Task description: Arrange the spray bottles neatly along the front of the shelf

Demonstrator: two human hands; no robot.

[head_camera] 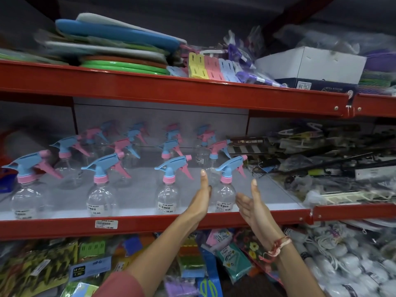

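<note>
Bottle [224, 195] stands at the shelf [150, 225] front edge, toward its right end, flanked by left hand [200, 202] and right hand [254, 207], each grip released. Judged empty, light, slippery, easily toppled; best taken around the clear body.

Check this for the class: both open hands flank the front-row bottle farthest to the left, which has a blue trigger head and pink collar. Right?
Not quite. The head view shows the left hand and right hand flanking the rightmost front-row bottle; the rest holds.
</note>
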